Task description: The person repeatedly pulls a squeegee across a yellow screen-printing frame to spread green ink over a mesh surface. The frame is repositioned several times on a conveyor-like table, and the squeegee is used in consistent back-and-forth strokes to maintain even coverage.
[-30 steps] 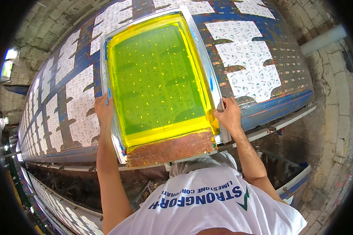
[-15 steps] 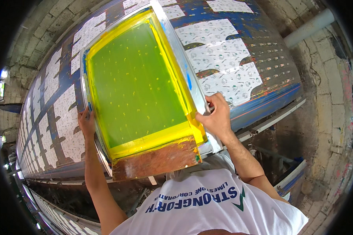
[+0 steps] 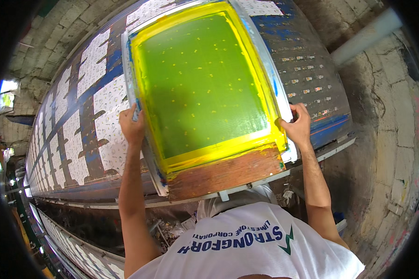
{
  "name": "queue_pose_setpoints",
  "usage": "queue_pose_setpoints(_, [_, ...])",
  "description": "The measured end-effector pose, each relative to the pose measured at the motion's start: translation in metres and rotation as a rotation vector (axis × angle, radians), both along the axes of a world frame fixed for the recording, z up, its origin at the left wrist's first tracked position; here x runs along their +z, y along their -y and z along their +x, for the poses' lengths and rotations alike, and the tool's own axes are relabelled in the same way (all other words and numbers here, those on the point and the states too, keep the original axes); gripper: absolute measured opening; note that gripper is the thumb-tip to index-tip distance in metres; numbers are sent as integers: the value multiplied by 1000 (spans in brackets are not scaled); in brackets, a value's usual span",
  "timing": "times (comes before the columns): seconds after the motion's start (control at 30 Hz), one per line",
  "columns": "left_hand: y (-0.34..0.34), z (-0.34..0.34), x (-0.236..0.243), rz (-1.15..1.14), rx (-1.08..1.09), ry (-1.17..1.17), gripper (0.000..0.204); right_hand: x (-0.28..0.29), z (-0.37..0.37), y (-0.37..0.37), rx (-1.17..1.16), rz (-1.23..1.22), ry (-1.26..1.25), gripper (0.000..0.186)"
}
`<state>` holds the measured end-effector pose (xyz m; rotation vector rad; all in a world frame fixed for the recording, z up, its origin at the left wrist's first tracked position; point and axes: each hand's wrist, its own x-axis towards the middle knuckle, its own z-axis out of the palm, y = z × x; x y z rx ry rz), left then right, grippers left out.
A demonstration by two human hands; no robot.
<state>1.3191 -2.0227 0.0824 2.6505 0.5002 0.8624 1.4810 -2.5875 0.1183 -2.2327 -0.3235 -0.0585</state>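
Between my hands is a screen printing frame, with green mesh, yellow tape round its inside and a metal rim. A brown wooden strip runs along its near end. My left hand is closed on the frame's left rim, and my right hand grips the right rim near the near corner. Beneath the frame lies a long dark printing table. White patterned fabric pieces lie on it to the left. The frame hides the tabletop under it, so I cannot tell whether it rests flat there.
A metal rail runs along the table's near edge. At the right stands a block wall, with a grey pipe coming out toward the table. Another table with white pieces is at the lower left. Scraps lie below the rail.
Both hands have shifted the screen frame to the right and turned it slightly. It now covers the fabric pieces that showed on its right, while more fabric shows on the left.
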Motion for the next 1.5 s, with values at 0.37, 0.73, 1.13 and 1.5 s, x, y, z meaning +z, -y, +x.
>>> queue_pose_setpoints(0.37, [84, 25, -1, -52, 141, -62, 44, -17, 22, 76, 53, 24, -39, 45])
queue_pose_setpoints(0.73, [82, 27, -23, 36, 105, -137, 44, -14, 18, 69, -6, -66, -222, 54])
queue_pose_setpoints(1.13, [87, 28, -29, 30, 125, -72, 39, 50, -77, 16, 892, -162, -70, 58])
queue_pose_setpoints(1.5, [91, 26, -29, -90, 151, -47, 33, 72, -127, -53, 944, -517, 218, 58])
